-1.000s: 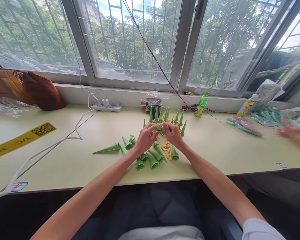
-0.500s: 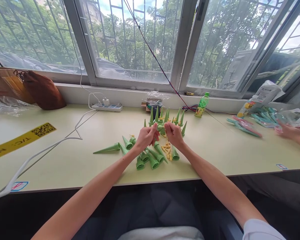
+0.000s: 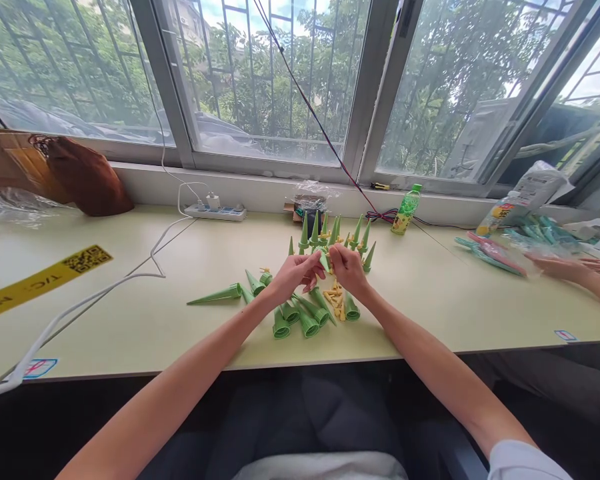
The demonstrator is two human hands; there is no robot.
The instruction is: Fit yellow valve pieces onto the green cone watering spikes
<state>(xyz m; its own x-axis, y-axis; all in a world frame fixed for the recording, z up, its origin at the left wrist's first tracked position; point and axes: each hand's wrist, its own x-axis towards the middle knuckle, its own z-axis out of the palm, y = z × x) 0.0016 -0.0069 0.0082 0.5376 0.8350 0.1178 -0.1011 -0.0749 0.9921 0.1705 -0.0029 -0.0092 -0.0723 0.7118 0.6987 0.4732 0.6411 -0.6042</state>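
Note:
My left hand grips a green plastic spike between thumb and fingers, with its tapered part tilted downward. Closed beside it, my right hand meets the spike's upper end; whatever is inside its fingers is hidden. Below my hands several hollow green spikes lie loose with their open ends toward me. Small yellow plastic pieces are heaped between them. Behind my hands stand several upright green spikes, some with yellow parts near them.
A drink bottle and a small open box stand along the window sill. A power strip with a white cable lies to the left. Right of me, another person's hands are at bagged pink and teal items.
The spike in my left hand has turned, and its tapered part now shows pointing down. My left fingers have loosened slightly. The other person's hand has moved left.

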